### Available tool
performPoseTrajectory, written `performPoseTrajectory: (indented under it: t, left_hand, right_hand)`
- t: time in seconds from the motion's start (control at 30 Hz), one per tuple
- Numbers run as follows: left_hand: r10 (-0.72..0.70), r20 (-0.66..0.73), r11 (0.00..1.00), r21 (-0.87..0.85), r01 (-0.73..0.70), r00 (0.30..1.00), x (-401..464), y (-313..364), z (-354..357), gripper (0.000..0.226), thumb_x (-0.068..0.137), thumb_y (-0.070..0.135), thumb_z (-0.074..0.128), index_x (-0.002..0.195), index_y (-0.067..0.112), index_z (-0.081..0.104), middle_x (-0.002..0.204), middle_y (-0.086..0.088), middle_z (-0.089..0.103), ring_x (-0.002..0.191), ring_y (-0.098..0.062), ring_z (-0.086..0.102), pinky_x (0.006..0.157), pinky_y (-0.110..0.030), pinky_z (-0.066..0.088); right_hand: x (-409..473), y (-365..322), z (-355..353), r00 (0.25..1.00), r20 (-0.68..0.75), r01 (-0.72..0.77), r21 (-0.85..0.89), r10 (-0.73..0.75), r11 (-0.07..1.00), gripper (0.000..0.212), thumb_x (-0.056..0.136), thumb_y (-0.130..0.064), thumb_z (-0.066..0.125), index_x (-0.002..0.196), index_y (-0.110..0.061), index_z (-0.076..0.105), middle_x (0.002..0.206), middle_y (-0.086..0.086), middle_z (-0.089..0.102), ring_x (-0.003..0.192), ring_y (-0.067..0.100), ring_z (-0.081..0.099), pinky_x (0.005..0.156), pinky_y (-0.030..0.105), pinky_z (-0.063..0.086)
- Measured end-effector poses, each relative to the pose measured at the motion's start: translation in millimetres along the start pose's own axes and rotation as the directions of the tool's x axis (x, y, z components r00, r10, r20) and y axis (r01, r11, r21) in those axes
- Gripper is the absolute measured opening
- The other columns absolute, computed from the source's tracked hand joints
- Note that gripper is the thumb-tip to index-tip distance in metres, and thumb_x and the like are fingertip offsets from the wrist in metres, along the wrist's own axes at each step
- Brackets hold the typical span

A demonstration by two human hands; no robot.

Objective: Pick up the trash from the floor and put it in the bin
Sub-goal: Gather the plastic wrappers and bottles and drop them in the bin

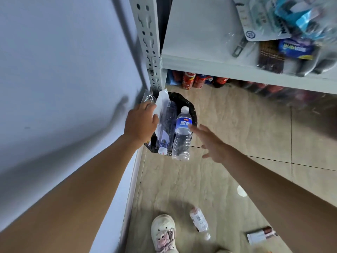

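A small bin with a black liner (193, 114) stands on the floor by the wall, at the foot of a shelf post. My left hand (141, 123) is over its left side, shut on a white wrapper (161, 103) and a clear plastic bottle (166, 128) held cap down. A blue-labelled water bottle (182, 133) hangs above the bin's right side, cap up, just off the fingertips of my right hand (212, 141), which is open with fingers spread. On the floor near my shoe lie a clear bottle with a barcode label (199, 222) and a small flat carton (261, 234).
A grey metal shelf unit (200, 63) overhangs the bin, with packaged goods on top and soda cans and bottles (193, 81) beneath. A pale wall runs along the left. My white shoe (164, 232) stands on the beige tiled floor.
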State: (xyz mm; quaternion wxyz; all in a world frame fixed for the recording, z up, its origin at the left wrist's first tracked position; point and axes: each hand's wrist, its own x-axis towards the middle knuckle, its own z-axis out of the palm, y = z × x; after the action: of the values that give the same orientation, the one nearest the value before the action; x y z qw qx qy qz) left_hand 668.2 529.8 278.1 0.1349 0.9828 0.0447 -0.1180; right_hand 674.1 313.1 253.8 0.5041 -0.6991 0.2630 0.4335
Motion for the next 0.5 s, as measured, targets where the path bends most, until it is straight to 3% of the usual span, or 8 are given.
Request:
performPoseTrajectory:
  t: [0.1,0.17,0.23,0.3,0.4,0.5]
  left_hand:
    - [-0.001,0.02,1.0,-0.002,0.001,1.0,-6,9,5,0.041,0.096,0.023,0.042,0.134,0.012,0.052,0.141,-0.008,0.05,0.127,-0.029,0.048,0.099,-0.041,0.04]
    - [-0.001,0.031,1.0,0.002,0.001,1.0,-10,10,11,0.041,0.096,0.024,0.042,0.134,0.012,0.052,0.141,-0.008,0.049,0.127,-0.029,0.049,0.099,-0.041,0.04]
    - [0.006,0.035,1.0,0.001,-0.006,0.999,-13,8,16,0.042,0.096,0.024,0.042,0.134,0.011,0.052,0.141,-0.009,0.049,0.127,-0.03,0.049,0.099,-0.042,0.04]
    - [0.012,0.039,1.0,0.004,-0.012,0.999,-16,5,20,0.042,0.095,0.024,0.042,0.133,0.01,0.053,0.14,-0.01,0.051,0.126,-0.031,0.051,0.099,-0.042,0.041]
    - [0.007,0.06,1.0,0.021,-0.009,0.998,-30,5,23,0.041,0.096,0.023,0.039,0.132,0.012,0.054,0.14,-0.008,0.051,0.124,-0.029,0.052,0.096,-0.04,0.043]
    - [0.005,0.108,0.998,0.069,-0.013,0.994,-45,13,20,0.039,0.097,0.024,0.036,0.13,0.014,0.054,0.141,-0.005,0.051,0.127,-0.025,0.049,0.095,-0.039,0.043]
  right_hand:
    - [-5,19,25,0.988,0.152,-0.018,-0.044,0.025,0.999,0.089,0.077,-0.05,0.07,0.148,-0.037,0.018,0.146,0.001,0.033,0.124,0.029,0.041,0.086,0.043,0.039]
    - [4,28,45,0.994,0.093,0.063,-0.114,-0.053,0.992,0.083,0.081,-0.041,0.069,0.149,-0.032,0.022,0.15,0.007,0.029,0.125,0.027,0.044,0.085,0.033,0.043]
    - [15,28,58,0.991,0.041,0.134,-0.121,-0.13,0.984,0.071,0.086,-0.036,0.062,0.148,-0.027,0.028,0.147,0.011,0.034,0.126,0.029,0.047,0.093,0.035,0.045]
    - [21,25,60,0.985,0.012,0.17,-0.135,-0.17,0.976,0.063,0.088,-0.034,0.055,0.146,-0.023,0.033,0.145,0.014,0.038,0.122,0.03,0.05,0.089,0.032,0.045]
    - [19,25,44,0.977,-0.067,0.174,-0.312,-0.204,0.934,0.062,0.09,-0.037,0.048,0.148,-0.022,0.03,0.147,0.012,0.035,0.126,0.03,0.046,0.087,0.032,0.042]
    - [1,29,13,0.953,-0.132,0.159,-0.544,-0.271,0.824,0.054,0.093,-0.036,0.042,0.145,-0.022,0.035,0.148,0.01,0.036,0.131,0.031,0.041,0.104,0.04,0.038]
